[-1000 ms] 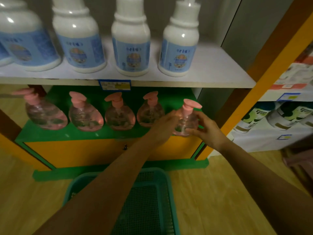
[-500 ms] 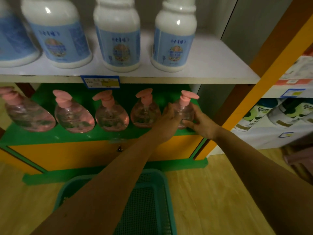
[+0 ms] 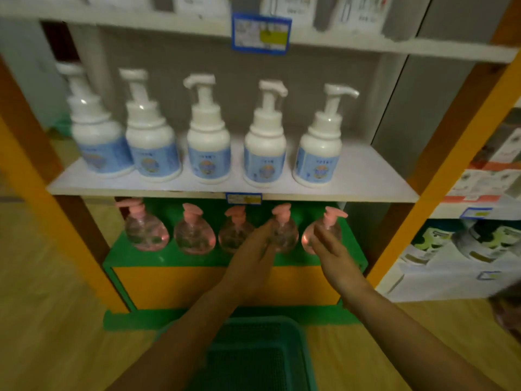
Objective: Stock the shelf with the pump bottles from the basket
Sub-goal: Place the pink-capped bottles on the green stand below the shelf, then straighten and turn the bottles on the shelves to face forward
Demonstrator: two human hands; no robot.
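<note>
Several clear pink pump bottles stand in a row on the green bottom shelf [image 3: 135, 258]. The rightmost pink bottle [image 3: 331, 231] stands upright at the row's right end. My right hand [image 3: 331, 253] is just in front of its left side, fingers spread, not wrapped around it. My left hand [image 3: 251, 252] reaches toward the fourth pink bottle [image 3: 286, 235], fingers loose and extended; I cannot tell if they touch it. The teal mesh basket [image 3: 300, 337] sits on the floor below my arms; its visible part holds nothing.
Several white pump bottles with blue labels [image 3: 208, 148] line the white shelf [image 3: 366, 182] above. Orange uprights [image 3: 439, 176] frame the unit. A neighbouring shelf [image 3: 465, 258] with boxed goods stands to the right. The floor is wooden.
Both hands have let go of the rightmost pink bottle, which now stands on the green shelf. My left hand shifted left toward the fourth bottle. The view has pulled back and tilted upward.
</note>
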